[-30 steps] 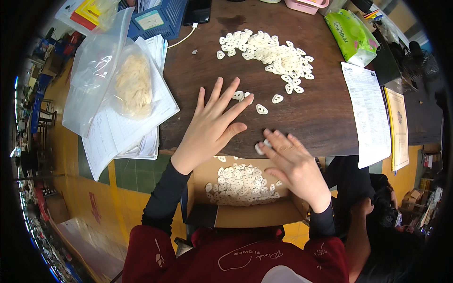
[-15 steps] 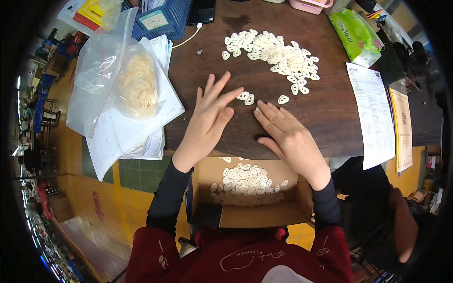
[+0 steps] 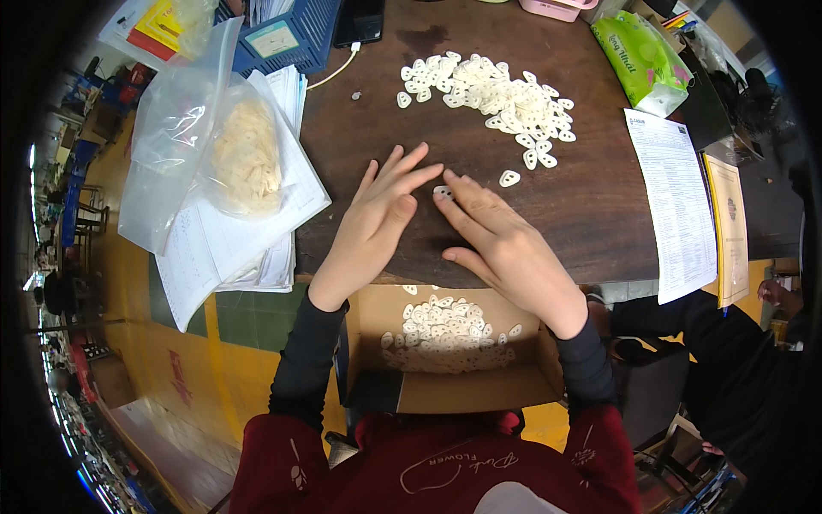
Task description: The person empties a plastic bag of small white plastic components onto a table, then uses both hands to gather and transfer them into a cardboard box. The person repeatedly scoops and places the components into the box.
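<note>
My left hand [image 3: 374, 224] lies flat on the dark wooden table [image 3: 599, 206], fingers spread. My right hand [image 3: 505, 250] rests flat beside it, fingertips touching a small white flat piece [image 3: 443, 192] that lies between the two hands. Another loose white piece [image 3: 509, 178] sits just beyond my right fingers. A heap of the same white pieces [image 3: 492, 90] is spread at the far middle of the table. An open cardboard box [image 3: 454, 390] on my lap, below the table edge, holds several more white pieces [image 3: 445, 332].
A clear plastic bag of pale pieces [image 3: 244, 154] lies on a paper stack [image 3: 223, 248] at left. A blue basket [image 3: 287, 38] and a phone [image 3: 360, 21] stand at the back. A green packet [image 3: 644, 53] and printed sheets [image 3: 676, 206] lie at right.
Both hands slid forward across the table from the box edge and came together. The right hand moved left, and its fingertips now reach a single white piece.
</note>
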`<move>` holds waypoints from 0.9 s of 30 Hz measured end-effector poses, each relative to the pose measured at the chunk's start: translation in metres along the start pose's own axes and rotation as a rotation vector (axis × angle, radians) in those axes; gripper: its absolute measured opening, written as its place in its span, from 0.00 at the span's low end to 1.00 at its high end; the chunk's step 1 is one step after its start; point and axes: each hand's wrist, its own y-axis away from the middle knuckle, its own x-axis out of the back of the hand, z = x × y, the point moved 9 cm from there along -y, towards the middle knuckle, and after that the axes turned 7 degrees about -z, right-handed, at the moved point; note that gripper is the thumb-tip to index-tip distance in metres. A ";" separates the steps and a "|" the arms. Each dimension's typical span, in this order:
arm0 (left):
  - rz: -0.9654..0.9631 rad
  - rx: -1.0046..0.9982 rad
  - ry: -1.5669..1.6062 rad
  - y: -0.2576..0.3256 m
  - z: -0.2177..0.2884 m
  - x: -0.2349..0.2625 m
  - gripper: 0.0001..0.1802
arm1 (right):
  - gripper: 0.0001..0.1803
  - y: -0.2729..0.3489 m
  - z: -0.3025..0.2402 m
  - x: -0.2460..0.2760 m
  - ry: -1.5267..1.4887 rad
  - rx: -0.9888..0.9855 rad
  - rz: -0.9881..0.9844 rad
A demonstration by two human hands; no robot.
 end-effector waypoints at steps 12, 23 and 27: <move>0.082 0.217 -0.690 -0.070 -0.034 0.006 0.36 | 0.29 0.068 -0.052 -0.011 -0.028 0.164 -0.214; 0.137 0.006 -0.122 -0.030 0.017 -0.019 0.32 | 0.34 -0.003 0.037 0.009 0.155 -0.068 0.043; 0.263 0.008 -0.108 -0.052 0.001 0.015 0.29 | 0.33 0.001 0.014 -0.010 0.119 0.100 -0.006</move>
